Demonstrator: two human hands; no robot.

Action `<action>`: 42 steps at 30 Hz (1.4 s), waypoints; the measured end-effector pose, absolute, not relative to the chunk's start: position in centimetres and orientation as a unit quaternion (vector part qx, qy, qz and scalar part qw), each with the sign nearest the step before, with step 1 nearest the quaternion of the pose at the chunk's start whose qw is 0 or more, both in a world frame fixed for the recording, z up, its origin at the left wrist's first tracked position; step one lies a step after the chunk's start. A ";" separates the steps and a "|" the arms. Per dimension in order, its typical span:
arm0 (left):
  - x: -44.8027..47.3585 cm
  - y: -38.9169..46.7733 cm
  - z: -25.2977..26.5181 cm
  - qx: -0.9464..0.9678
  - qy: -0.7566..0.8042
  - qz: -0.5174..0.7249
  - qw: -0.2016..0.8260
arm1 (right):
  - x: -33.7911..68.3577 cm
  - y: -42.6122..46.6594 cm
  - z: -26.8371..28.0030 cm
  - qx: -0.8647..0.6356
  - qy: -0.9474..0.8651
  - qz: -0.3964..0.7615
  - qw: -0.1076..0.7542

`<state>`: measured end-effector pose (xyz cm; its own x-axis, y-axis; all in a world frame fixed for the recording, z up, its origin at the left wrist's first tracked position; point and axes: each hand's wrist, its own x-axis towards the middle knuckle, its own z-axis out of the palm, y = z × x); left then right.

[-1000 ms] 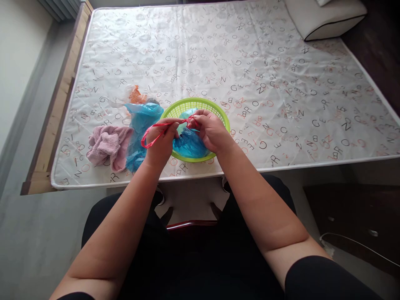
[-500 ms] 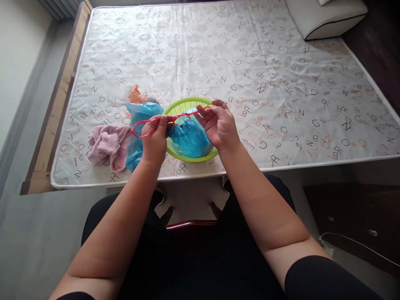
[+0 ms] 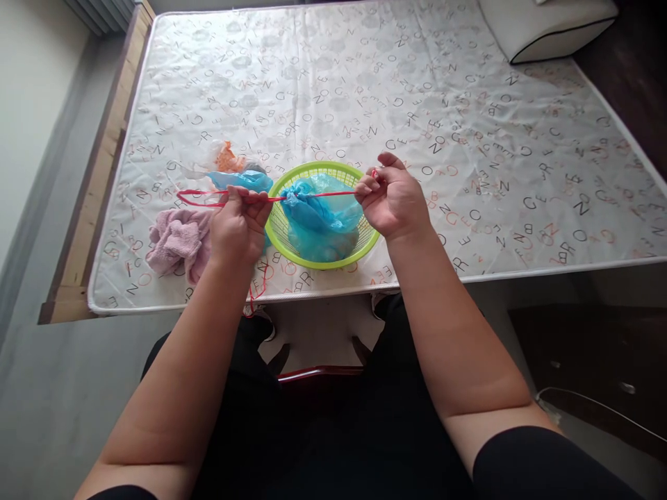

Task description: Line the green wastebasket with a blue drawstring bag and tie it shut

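Scattered letters on mattress cover [image 3: 469, 104]

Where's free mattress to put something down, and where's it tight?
Free: the wide stretch right of the green basket toward the pillow, and everything behind it. Crowded: left of the basket, where the pink cloth and blue bags pile up under the left hand.

left hand [image 3: 237, 226], right hand [image 3: 393, 201], both pinched, apart
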<state>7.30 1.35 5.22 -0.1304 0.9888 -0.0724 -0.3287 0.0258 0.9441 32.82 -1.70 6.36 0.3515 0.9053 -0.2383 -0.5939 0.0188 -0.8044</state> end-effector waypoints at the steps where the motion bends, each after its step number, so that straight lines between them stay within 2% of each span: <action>1: 7.2 1.3 5.2 0.361 0.457 0.595 0.554 | 32.9 -1.7 6.5 -0.448 -0.169 0.542 0.691; 6: 6.9 1.0 5.4 0.366 0.458 0.562 0.584 | 33.4 -2.1 6.4 -0.450 -0.133 0.510 0.721; 11: 6.8 1.2 4.8 0.405 0.446 0.519 0.607 | 34.4 -2.5 6.3 -0.464 -0.185 0.480 0.721; 18: 5.2 2.8 3.5 0.413 0.445 0.536 0.587 | 36.9 -2.5 6.7 -0.476 -0.246 0.418 0.734; 23: 4.0 3.9 3.5 0.379 0.462 0.569 0.565 | 37.6 -2.1 5.6 -0.467 -0.200 0.411 0.757; 28: 3.0 4.1 4.1 0.412 0.462 0.550 0.561 | 38.8 -1.4 4.1 -0.459 -0.159 0.412 0.771; 37: 1.5 4.5 3.5 0.494 0.396 0.519 0.574 | 37.3 -2.5 6.4 -0.531 -0.122 0.426 0.722; 42: 4.8 2.0 6.4 0.399 0.389 0.564 0.609 | 31.5 -3.4 8.9 -0.509 -0.265 0.433 0.695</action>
<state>4.80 2.01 6.38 0.0597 0.9979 -0.0232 -0.3759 0.0440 0.9256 31.48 -3.43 8.93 0.4842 0.8719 -0.0728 -0.3327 0.1065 -0.9370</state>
